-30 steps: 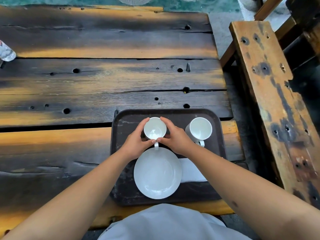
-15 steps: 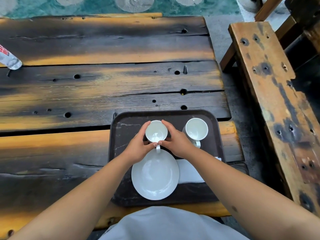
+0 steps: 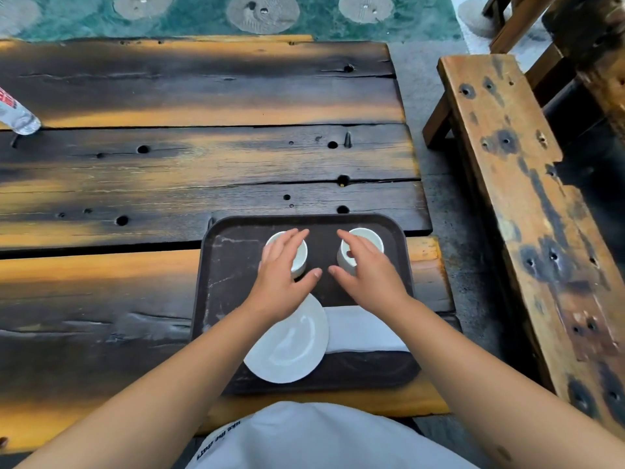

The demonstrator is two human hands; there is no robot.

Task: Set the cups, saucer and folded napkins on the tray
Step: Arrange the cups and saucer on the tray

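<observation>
A dark brown tray (image 3: pixel 233 265) lies at the near edge of the wooden table. Two white cups stand at its far side: the left cup (image 3: pixel 300 255) and the right cup (image 3: pixel 365 240). My left hand (image 3: pixel 282 269) hovers over the left cup with fingers spread, partly hiding it. My right hand (image 3: pixel 367 270) is spread over the right cup in the same way. Neither hand grips anything. A white saucer (image 3: pixel 291 343) sits at the tray's near side. Folded white napkins (image 3: pixel 358 328) lie beside it on the right, partly under its rim.
The plank table (image 3: pixel 203 157) stretches away beyond the tray. A plastic bottle (image 3: pixel 17 113) lies at its far left edge. A wooden bench (image 3: pixel 527 204) runs along the right side, across a gap of concrete floor.
Both hands have let go of the left cup, which now stands on the tray. The hands have parted, one over each cup, fingers spread. The view has tilted up a little.
</observation>
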